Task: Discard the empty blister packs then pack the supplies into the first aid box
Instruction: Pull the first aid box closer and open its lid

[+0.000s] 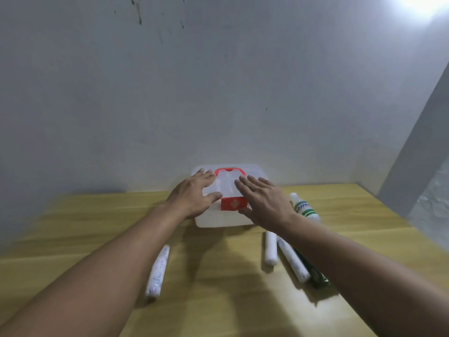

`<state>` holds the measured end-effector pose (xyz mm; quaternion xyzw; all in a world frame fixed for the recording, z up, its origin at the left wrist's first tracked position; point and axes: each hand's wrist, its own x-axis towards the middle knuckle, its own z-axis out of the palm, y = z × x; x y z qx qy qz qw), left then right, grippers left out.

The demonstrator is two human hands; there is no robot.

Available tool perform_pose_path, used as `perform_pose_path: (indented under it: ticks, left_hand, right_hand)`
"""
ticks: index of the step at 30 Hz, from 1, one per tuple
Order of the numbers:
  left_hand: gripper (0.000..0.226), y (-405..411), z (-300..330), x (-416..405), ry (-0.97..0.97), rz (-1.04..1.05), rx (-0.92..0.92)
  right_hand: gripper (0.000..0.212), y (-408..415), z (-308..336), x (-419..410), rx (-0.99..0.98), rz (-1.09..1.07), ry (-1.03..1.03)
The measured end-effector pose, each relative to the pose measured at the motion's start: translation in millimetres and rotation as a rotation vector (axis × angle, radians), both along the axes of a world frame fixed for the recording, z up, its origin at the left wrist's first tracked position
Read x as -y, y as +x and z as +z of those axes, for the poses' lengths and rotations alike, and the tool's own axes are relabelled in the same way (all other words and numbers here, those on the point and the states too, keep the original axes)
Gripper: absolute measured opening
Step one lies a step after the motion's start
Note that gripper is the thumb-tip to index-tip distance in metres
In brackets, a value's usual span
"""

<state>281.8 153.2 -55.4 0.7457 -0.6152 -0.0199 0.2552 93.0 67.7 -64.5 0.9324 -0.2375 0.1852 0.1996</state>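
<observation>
The white first aid box with a red handle and red cross label stands closed at the back of the wooden table, against the wall. My left hand lies over its left side with straight fingers. My right hand hovers over its right side, fingers spread. A white bandage roll lies front left. Two more white rolls lie front right, beside a dark green item partly hidden under my right forearm. A white bottle with green label lies right of the box.
The grey wall rises directly behind the box. A grey post slants up at the right, past the table's right edge. The view is slightly blurred.
</observation>
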Motion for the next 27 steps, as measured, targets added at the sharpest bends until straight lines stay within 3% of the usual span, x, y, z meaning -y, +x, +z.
perform_pose_path:
  ticks: [6,18,27]
  left_hand:
    - [0.063,4.4,2.2,-3.2,-0.043,-0.016,-0.065]
    - [0.069,2.1,-4.1,-1.7,-0.085,0.002,-0.046]
    - [0.068,2.5,-3.9,-1.7,-0.079,-0.001,-0.022]
  right_hand:
    - [0.071,3.9,-6.5,-1.1,-0.015,0.019,-0.195]
    - [0.021,1.1,-23.5,18.5,0.157,0.209,-0.398]
    - [0.035,-6.4,-36.0,30.4,0.187,0.313,-0.33]
